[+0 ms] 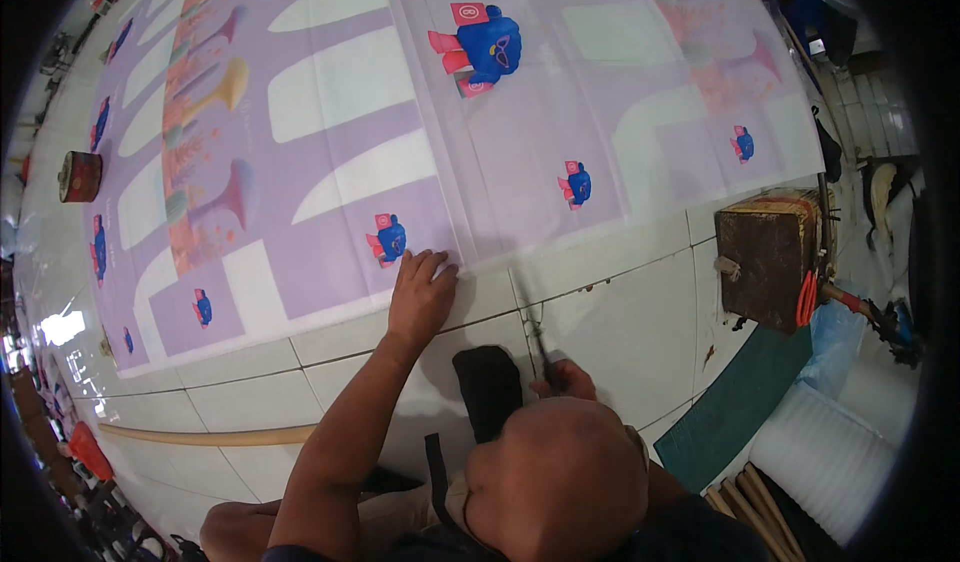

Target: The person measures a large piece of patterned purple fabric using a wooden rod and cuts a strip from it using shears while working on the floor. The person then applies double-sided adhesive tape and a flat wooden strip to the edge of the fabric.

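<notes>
A large lilac printed sheet (350,197) with white shapes and blue-and-pink cartoon figures spreads over the tiled floor. My left hand (425,287) lies on its near edge, fingers stretched out and palm down beside one small figure. To the right, my right hand (570,377) is closed on a thin, dark bladed tool (541,347). That tool points away from me over the tiles, close to the sheet's edge. Its far end is blurred, so I cannot tell whether it is a knife or scissors. My right forearm is mostly hidden.
A small round tin (80,177) stands on the sheet's left border. At right are a worn brown box (762,267) with orange-red loops (806,299), a green mat (740,407), a white roll (825,457) and several tubes (760,512). A tan strip (215,437) lies at left.
</notes>
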`<act>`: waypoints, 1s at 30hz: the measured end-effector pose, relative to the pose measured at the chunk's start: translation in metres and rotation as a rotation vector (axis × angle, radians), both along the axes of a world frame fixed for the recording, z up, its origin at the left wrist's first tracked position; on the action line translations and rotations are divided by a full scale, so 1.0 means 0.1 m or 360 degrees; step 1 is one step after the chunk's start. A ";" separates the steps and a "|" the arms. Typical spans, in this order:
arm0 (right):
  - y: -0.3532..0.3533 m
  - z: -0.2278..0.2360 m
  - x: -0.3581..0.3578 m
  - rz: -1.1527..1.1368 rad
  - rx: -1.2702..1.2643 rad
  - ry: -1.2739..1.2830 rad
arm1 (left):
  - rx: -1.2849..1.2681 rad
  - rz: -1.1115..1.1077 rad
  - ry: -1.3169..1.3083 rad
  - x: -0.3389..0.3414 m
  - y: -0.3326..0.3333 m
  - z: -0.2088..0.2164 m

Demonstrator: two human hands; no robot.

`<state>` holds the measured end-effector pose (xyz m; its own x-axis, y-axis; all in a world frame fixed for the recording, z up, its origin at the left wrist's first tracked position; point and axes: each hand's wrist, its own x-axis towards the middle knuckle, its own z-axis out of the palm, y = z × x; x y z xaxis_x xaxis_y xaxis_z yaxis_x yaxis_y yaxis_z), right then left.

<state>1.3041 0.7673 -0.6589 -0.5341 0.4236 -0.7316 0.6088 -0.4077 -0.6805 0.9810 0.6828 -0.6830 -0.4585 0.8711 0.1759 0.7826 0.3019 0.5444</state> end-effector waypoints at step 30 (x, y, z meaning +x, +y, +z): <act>-0.20 0.54 -1.11 0.0343 -0.0036 -0.0065 | 0.0177 0.0156 -0.0240 0.03 0.01 -0.01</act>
